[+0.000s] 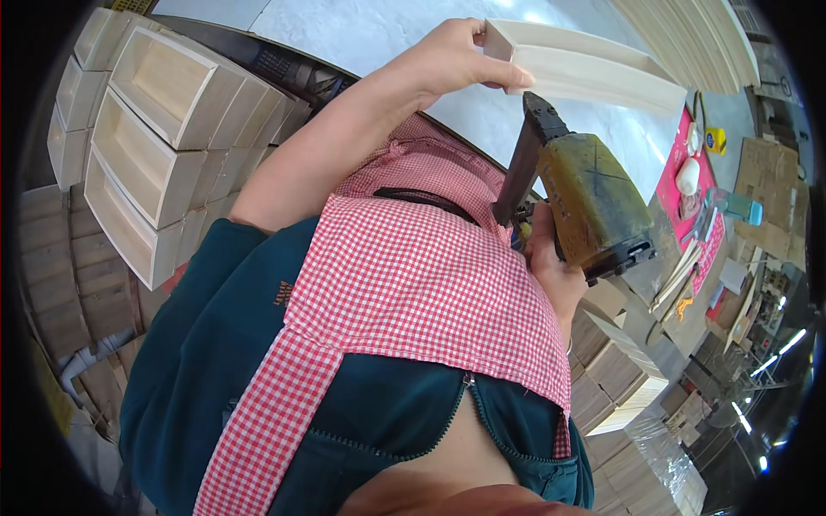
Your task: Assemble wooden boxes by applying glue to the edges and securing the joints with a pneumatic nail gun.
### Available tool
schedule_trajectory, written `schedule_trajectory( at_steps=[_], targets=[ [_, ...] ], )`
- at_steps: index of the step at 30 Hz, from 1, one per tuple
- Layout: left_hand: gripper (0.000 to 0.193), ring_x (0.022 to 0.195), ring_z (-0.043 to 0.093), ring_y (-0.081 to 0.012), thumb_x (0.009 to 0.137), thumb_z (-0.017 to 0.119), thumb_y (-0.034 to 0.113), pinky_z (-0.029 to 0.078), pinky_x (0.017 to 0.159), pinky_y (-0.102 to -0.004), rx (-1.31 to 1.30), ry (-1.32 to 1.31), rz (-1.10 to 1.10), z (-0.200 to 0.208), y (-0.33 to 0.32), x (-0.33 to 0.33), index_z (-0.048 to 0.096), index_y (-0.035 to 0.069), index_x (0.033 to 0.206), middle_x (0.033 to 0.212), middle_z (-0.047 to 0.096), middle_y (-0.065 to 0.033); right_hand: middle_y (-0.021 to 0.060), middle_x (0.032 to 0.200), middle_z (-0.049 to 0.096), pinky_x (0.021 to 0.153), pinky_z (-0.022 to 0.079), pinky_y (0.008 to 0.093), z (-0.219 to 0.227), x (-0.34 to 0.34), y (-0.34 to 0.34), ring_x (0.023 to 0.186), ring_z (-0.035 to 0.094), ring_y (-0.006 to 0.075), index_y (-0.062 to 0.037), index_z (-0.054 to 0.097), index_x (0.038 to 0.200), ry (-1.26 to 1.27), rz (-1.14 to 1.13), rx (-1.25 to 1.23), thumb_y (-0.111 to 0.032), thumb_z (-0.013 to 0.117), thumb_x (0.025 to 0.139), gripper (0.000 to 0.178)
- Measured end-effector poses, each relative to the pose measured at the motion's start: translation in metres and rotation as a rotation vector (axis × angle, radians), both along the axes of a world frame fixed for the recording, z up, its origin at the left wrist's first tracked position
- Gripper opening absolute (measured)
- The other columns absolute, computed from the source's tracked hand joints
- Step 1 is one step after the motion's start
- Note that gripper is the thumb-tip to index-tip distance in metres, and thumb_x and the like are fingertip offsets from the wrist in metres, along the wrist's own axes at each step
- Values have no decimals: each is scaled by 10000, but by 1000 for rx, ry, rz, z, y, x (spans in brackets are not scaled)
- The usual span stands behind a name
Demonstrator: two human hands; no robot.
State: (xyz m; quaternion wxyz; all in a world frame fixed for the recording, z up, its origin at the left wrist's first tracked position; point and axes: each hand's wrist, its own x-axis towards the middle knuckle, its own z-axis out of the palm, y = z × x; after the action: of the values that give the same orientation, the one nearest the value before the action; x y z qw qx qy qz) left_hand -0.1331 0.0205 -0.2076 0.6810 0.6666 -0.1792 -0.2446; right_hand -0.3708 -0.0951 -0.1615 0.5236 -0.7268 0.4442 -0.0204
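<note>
In the head view, my left hand (469, 64) is at the top centre, thumb on the near side and fingers round the left end, clamped on a pale wooden tray (594, 79). The tray runs from there toward the upper right, tilted, its long walls slanting down to the right and its far end beyond my grip.

Right of centre, my right hand (555, 267) is closed about a worn yellow-and-black nail gun (602, 202), whose body hides part of my fingers. The gun's nose points up, just beside my left thumb and the tray's near wall; whether it touches, I cannot tell.

Pale tabletop (361, 30) spreads left of the tray and below it, its dark edge slanting down from the upper left to my checked apron (413, 284). Long planks (697, 39) crowd the upper right corner, a pink cloth (707, 172) lies at the right, and stacked wooden boxes (194, 103) stand at the left, near my elbow.
</note>
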Motion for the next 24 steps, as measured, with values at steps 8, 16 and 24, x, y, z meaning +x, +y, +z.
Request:
schedule_trajectory(
  at_steps=[8,16,24],
  targets=[
    [669,938,684,-340,719,879,198,579,865,-341,-66,118,-23,11,4,-1,596,-164,1205,1153,608,-274,185,1333,600,971,565,393,-1,5,0,1201,623,310,-71,500,1386,64,92,-98,-177,766,871,589],
    [689,928,685,-346,717,885,205,582,856,-346,-85,134,-7,14,1,-5,589,-169,1214,1156,609,-275,189,1304,612,946,575,381,-10,3,-1,1186,631,308,-56,506,1369,2,68,-76,-157,767,864,577],
    [657,899,687,-299,720,889,215,581,820,-317,-92,183,37,25,-2,-8,605,-160,1178,1098,635,-247,179,1282,624,945,579,369,-19,5,-3,1165,642,296,-27,499,1360,-86,131,-76,-146,787,848,600]
  ],
)
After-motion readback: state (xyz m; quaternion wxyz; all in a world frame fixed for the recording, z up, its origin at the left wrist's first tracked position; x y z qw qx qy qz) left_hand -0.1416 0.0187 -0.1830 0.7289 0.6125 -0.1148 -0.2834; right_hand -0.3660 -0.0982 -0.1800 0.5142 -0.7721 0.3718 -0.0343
